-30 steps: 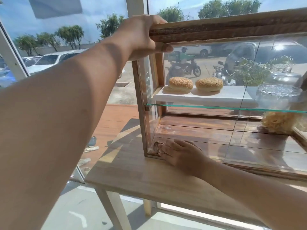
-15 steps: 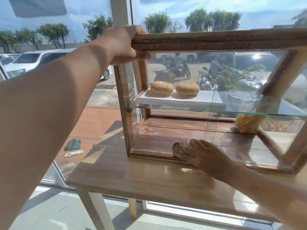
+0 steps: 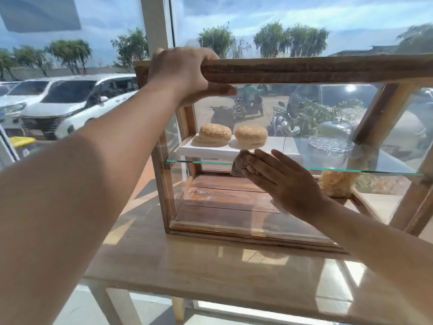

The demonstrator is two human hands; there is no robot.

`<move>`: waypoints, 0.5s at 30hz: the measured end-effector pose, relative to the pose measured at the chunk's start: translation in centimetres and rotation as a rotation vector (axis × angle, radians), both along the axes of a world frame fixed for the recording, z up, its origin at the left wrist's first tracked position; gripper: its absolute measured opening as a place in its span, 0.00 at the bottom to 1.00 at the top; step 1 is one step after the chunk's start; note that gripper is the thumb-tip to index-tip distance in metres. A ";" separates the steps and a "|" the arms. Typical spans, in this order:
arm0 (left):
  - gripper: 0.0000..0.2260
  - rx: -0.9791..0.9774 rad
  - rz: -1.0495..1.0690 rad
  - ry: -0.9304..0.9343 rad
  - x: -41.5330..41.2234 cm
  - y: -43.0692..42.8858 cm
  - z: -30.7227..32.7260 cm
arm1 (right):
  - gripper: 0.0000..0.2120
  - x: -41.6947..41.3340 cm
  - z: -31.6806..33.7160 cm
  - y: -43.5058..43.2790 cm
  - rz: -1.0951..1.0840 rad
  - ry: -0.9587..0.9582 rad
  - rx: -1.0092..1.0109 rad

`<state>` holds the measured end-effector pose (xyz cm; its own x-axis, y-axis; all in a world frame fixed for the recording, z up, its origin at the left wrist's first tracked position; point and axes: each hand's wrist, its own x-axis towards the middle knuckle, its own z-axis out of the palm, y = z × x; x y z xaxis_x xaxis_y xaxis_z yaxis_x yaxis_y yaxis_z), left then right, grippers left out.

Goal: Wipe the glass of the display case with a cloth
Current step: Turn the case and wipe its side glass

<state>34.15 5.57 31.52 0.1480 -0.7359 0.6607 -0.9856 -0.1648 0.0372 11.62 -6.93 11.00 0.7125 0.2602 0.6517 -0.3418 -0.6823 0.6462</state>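
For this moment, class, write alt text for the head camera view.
A right hand presses a crumpled cloth against the front glass of a wooden display case, while the left hand grips its top rail. Two sesame buns sit inside.

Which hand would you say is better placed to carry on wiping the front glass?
The right hand: it presses the cloth flat against the front glass. The left hand is busy gripping the case's top rail.

I count two hands: left hand (image 3: 185, 73), right hand (image 3: 284, 181). One cloth (image 3: 240, 164), one display case (image 3: 304, 69), two buns (image 3: 215, 133) (image 3: 251, 136), one table (image 3: 210, 273), one glass shelf (image 3: 351, 170).
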 end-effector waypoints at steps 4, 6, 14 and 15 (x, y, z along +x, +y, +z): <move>0.37 0.010 -0.018 0.007 -0.2 0.1 0.3 | 0.17 -0.3 -4.9 -0.1 0.007 0.181 -0.067; 0.37 0.026 -0.015 0.009 -0.3 0.2 0.4 | 0.16 -0.9 -8.4 -0.1 -0.032 0.285 -0.098; 0.36 0.045 0.011 0.008 -0.2 0.4 0.6 | 0.16 -2.7 -0.8 2.0 0.060 0.163 -0.018; 0.35 0.044 0.011 0.006 -0.2 0.4 0.7 | 0.16 -3.1 2.3 2.0 0.076 0.077 -0.026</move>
